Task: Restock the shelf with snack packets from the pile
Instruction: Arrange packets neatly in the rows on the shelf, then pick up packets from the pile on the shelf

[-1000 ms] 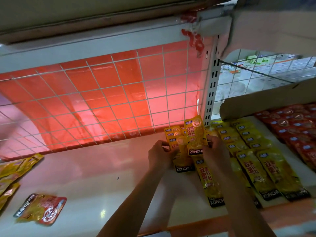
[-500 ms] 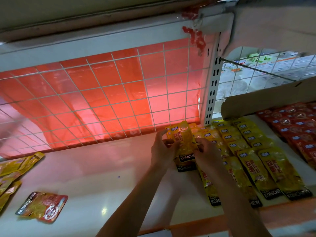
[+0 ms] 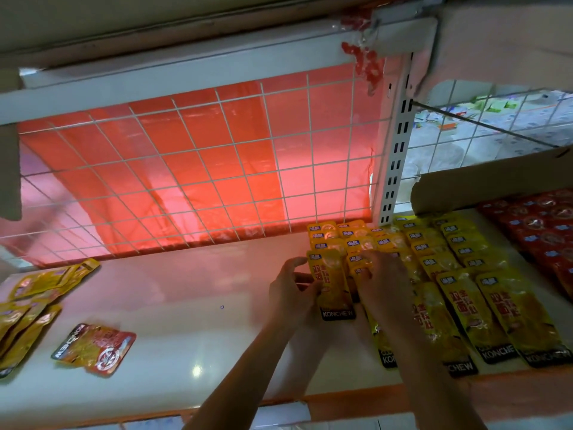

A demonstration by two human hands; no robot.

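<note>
Left hand (image 3: pixel 293 294) has its fingers curled against the left edge of a yellow KONCHEW packet (image 3: pixel 333 285), thumb lifted off. The packet lies flat on the white shelf (image 3: pixel 186 308), at the front of the leftmost of the rows of yellow packets (image 3: pixel 465 293). Right hand (image 3: pixel 386 282) sits on the next row, fingers bent down. Can't tell if it's actually gripping anything. The pile (image 3: pixel 34 302) is way off at the left end, and one loose packet (image 3: pixel 94 349) lies near it.
</note>
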